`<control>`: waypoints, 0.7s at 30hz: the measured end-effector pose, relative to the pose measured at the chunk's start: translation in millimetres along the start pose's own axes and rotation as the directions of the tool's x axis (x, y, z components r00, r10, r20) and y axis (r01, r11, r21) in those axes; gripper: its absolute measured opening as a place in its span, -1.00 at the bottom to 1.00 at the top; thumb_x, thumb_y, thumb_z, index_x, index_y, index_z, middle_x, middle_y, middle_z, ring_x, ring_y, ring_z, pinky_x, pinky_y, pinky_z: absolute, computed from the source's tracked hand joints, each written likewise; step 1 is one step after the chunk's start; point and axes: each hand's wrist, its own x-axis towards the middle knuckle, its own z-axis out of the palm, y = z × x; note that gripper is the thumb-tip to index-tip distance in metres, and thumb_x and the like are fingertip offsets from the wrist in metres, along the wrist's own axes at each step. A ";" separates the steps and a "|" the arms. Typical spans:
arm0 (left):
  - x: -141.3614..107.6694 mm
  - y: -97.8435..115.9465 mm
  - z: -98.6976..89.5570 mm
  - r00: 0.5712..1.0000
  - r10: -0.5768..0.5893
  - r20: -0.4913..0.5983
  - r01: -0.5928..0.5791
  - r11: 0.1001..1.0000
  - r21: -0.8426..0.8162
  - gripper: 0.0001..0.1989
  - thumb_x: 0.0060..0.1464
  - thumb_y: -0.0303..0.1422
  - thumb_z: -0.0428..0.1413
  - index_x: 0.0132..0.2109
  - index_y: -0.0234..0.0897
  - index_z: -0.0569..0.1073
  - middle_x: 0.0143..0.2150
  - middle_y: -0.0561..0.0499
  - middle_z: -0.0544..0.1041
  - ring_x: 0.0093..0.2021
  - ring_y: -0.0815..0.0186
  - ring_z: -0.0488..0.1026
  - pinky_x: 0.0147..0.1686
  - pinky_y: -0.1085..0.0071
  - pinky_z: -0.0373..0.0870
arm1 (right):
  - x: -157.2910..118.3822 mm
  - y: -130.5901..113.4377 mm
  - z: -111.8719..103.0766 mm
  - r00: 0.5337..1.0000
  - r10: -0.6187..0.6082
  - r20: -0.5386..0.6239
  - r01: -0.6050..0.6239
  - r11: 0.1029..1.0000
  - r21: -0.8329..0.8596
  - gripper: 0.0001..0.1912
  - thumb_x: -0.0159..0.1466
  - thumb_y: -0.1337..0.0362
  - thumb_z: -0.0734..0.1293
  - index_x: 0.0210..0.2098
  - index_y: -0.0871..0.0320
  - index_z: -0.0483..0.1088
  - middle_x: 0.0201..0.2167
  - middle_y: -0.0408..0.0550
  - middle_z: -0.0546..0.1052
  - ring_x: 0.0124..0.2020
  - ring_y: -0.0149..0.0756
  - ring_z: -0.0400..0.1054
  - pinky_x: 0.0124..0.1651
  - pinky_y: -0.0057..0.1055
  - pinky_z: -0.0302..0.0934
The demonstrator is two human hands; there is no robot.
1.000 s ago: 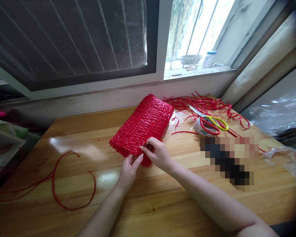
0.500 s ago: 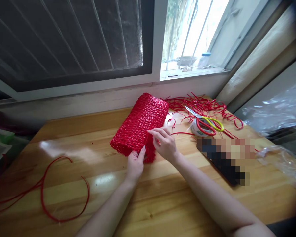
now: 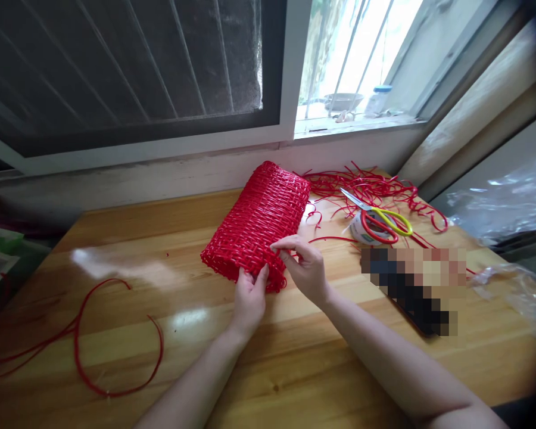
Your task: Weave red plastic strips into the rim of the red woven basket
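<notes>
A red woven basket lies on its side on the wooden table, its near end towards me. My left hand grips the near rim, thumb outside and the other fingers partly hidden behind the weave. Against the right side of the basket, my right hand has thumb and forefinger pinched together close to the woven surface. Whether a strand is caught in that pinch is too small to make out.
Scissors with red and yellow handles rest on a white roll at the right. Behind lies a heap of red strips. A blurred-out dark flat object is nearer. A looped red strip lies left.
The view has shifted slightly. My right hand has stayed at the side of the basket, its fingers bent a little differently. My left hand still holds the rim.
</notes>
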 end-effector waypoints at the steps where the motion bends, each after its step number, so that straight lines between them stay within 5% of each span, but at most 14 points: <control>1: 0.2 0.3 -0.1 1.000 0.002 0.005 -0.002 1.000 -0.002 -0.58 0.02 -0.26 0.11 0.03 -0.27 0.30 0.03 -0.10 0.44 0.10 0.19 0.31 0.11 0.26 0.19 | -1.2 1.0 1.0 1.000 0.017 -0.016 -0.016 1.000 0.020 -0.85 0.22 0.40 0.21 -0.30 0.13 0.40 -0.37 -0.07 0.46 -0.29 -0.35 0.35 -0.20 -0.34 0.29; 11: -1.0 4.3 0.7 0.996 -0.006 0.087 0.003 1.000 0.027 -0.66 0.08 -0.30 0.06 0.00 -0.33 0.35 0.01 -0.11 0.46 0.05 0.20 0.36 0.12 0.25 0.19 | -12.5 12.4 9.5 0.994 0.042 -0.104 -0.031 0.993 0.110 -0.88 0.23 0.41 0.18 -0.25 0.12 0.28 -0.29 -0.04 0.36 -0.25 -0.35 0.31 -0.18 -0.34 0.29; 18: -2.2 6.0 3.3 0.997 0.002 0.074 -0.004 1.000 0.025 -0.63 0.05 -0.28 0.08 0.00 -0.30 0.34 0.03 -0.11 0.45 0.08 0.20 0.33 0.12 0.26 0.19 | -13.2 8.0 8.9 0.995 -0.070 -0.078 0.073 0.997 0.031 -0.84 0.23 0.45 0.17 -0.22 0.11 0.24 -0.28 -0.02 0.35 -0.19 -0.32 0.29 -0.18 -0.33 0.27; 21: -2.5 4.0 3.1 0.997 0.003 0.073 -0.005 0.999 0.034 -0.63 0.06 -0.28 0.08 0.01 -0.30 0.34 0.03 -0.11 0.45 0.09 0.19 0.33 0.11 0.26 0.20 | -11.4 9.7 10.6 0.993 0.039 -0.110 -0.038 0.999 0.009 -0.88 0.23 0.41 0.18 -0.24 0.13 0.25 -0.30 -0.04 0.36 -0.24 -0.35 0.30 -0.20 -0.36 0.26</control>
